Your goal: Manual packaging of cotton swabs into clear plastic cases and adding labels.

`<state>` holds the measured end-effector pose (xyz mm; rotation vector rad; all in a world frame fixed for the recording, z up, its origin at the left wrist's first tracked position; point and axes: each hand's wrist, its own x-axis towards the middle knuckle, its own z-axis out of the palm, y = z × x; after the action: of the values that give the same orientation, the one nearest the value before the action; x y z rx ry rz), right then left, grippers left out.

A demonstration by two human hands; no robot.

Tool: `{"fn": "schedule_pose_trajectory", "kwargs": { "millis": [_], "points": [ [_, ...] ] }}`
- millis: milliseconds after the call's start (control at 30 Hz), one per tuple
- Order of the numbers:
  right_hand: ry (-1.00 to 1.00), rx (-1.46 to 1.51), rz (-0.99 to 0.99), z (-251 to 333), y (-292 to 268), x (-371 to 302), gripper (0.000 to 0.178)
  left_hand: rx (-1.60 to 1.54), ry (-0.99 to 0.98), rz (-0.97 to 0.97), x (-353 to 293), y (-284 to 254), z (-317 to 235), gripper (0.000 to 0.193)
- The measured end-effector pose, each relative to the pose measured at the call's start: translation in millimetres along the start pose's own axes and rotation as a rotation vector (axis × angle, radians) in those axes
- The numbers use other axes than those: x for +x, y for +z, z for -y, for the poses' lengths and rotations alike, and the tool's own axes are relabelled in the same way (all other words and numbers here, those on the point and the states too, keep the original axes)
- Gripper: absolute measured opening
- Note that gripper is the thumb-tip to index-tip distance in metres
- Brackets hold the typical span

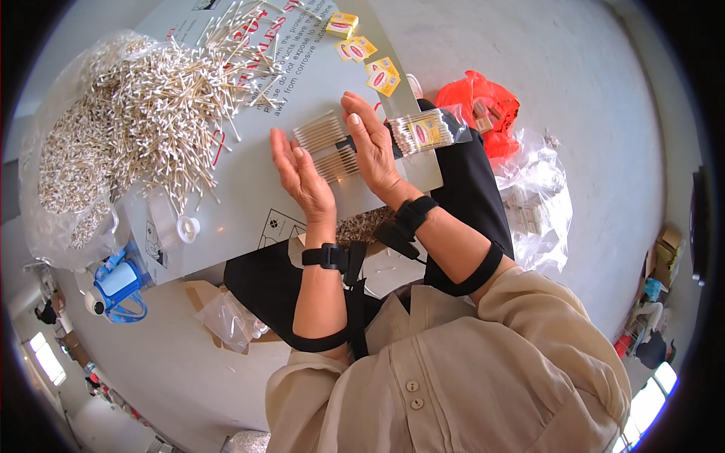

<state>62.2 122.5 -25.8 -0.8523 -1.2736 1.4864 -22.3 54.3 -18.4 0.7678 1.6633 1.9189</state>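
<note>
Two rows of cotton swabs (319, 133) lie side by side between my hands, with a small dark strip showing near their right end. My left hand (308, 181) stands on edge at their left side, fingers stretched out and thumb up. At their right side my right hand (374, 151) is held the same way, palm inward and fingers extended. Whether either palm touches the swab ends I cannot tell. Just right of my right hand is a clear bag of cotton swabs (421, 132) with a yellow card inside, at the table's right edge.
A big heap of loose cotton swabs (162, 106) spills from a clear plastic bag (38, 219) on the left of the table (249, 189). Yellow cards (383, 76) lie at the far edge. A white cap (188, 228), blue bottle (121, 283) and red bag (476, 94) are around.
</note>
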Motion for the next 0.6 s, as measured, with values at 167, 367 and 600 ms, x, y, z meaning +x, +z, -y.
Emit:
{"fn": "schedule_pose_trajectory", "kwargs": {
  "millis": [167, 367, 600],
  "points": [
    [0.009, 0.01, 0.028, -1.9, 0.3, 0.5, 0.039, -0.015, 0.004, 0.012, -0.1, 3.5, 0.7, 0.061],
    [-0.003, 0.017, -0.016, -1.3, 1.9, 3.9, 0.037, 0.041, 0.019, -0.03, 6.0, -4.4, 1.5, 0.06],
    [-0.041, -0.105, 0.02, 2.9, 6.3, 5.9, 0.037, 0.049, -0.004, 0.003, 10.3, 2.2, 1.5, 0.059]
  ]
}}
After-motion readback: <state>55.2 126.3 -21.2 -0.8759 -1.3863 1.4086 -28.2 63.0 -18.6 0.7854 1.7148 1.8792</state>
